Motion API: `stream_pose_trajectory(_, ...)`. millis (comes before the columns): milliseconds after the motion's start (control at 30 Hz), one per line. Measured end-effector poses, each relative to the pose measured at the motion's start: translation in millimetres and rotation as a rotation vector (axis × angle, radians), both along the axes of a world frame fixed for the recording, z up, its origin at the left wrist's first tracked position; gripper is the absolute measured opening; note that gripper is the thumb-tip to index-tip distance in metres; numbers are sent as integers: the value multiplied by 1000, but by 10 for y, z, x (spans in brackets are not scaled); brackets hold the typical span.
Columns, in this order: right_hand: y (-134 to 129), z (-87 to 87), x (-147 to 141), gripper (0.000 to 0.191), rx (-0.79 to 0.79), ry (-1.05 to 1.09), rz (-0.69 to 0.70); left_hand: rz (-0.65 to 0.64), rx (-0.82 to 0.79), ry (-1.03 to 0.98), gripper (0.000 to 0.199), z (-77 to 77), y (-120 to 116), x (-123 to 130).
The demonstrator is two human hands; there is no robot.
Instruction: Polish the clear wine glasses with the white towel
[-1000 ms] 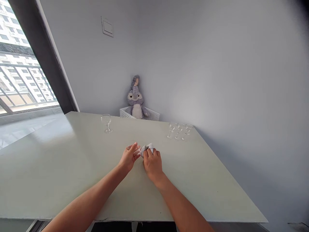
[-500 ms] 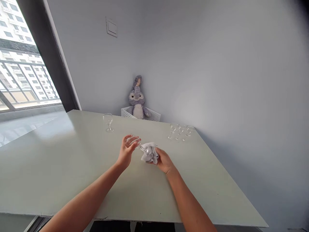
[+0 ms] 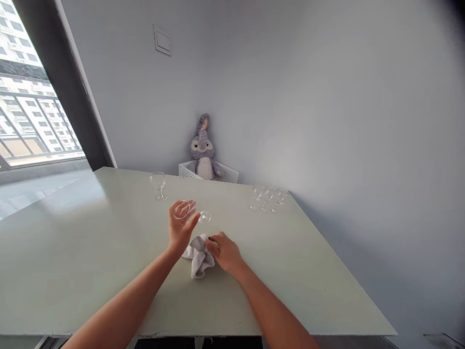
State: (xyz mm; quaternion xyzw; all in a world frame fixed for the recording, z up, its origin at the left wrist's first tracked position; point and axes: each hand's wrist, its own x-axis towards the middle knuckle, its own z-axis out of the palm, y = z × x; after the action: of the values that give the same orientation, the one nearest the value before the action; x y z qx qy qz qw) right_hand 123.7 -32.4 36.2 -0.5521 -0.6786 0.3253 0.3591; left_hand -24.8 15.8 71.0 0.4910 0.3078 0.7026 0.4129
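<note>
No text, labels or signs are readable anywhere.

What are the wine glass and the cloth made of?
The wine glass looks like clear glass, though it could be clear plastic: it is see-through, with shiny, bright edges. The cloth looks like soft woven fabric, perhaps microfibre: it has a dull, fuzzy surface and lies in floppy folds.

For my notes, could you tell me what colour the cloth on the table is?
The cloth is pale grey, best seen in the head view.
</note>
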Motion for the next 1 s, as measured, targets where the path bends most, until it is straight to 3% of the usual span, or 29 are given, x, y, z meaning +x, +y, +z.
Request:
stream_pose_trajectory(100,46,-2,49,29,310,-281,-240,-35,53,44,50,-58,-56,72)
stream_pose_trajectory(233,94,-66,48,19,420,-464,-195,-219,132,213,55,-229,-190,238)
stream_pose_trajectory(333,147,-120,105,15,325,-482,-196,-310,144,359,71,-359,-217,288)
stream_pose_trajectory(433,272,-135,340,21,221,-406,-319,-308,98,600,81,-462,-149,261)
stream_pose_trajectory(567,495,-114,857,27,98,-301,-592,-249,-71,896,53,-567,-38,214)
stream_pose_trajectory(733,679,-147,1342,27,16,-292,-702,-199,-113,912,32,-626,6,217)
stream_pose_trajectory(1000,880,-281,1506,27,-45,-262,-754,-193,-133,949,28,-663,37,223)
